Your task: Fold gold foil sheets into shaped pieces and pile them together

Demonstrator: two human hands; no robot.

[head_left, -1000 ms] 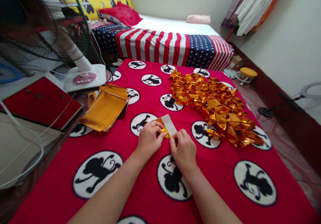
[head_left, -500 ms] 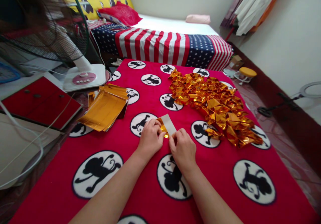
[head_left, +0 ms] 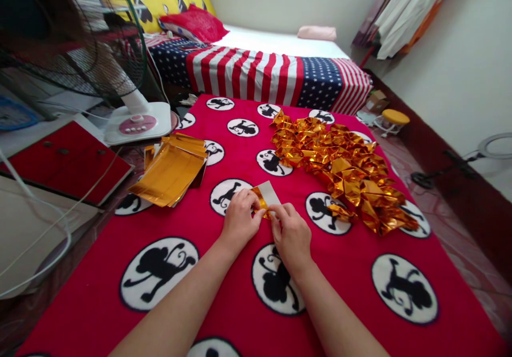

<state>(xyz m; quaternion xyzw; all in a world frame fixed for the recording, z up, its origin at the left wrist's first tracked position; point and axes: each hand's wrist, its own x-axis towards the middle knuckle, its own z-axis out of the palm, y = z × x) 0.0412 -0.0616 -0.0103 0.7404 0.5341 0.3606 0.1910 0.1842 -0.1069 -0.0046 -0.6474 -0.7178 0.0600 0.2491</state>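
Between my hands lies a small sheet of gold foil paper (head_left: 269, 193), partly folded, with its pale grey back showing at the top and shiny gold at the lower left. My left hand (head_left: 241, 217) grips its left side, thumb and fingers pressed together. On the lower right edge, the fingertips of my right hand (head_left: 291, 232) pinch the paper. My fingers hide part of the fold. A stack of flat gold foil sheets (head_left: 170, 170) lies to the left. On the right spreads a heap of folded gold foil pieces (head_left: 340, 159).
A red cloth with monkey prints (head_left: 340, 298) covers the table. At the left stands a fan (head_left: 136, 119) beside a red-fronted cabinet (head_left: 64, 154) with loose cables. Beyond the table is a bed (head_left: 256, 74); a yellow stool (head_left: 396, 117) and a ring-light stand (head_left: 452, 162) are on the right.
My right fingers have moved slightly up and left over the paper's lower edge, and its gold fold looks a little different. My left hand keeps its grip. The view has shifted slightly.
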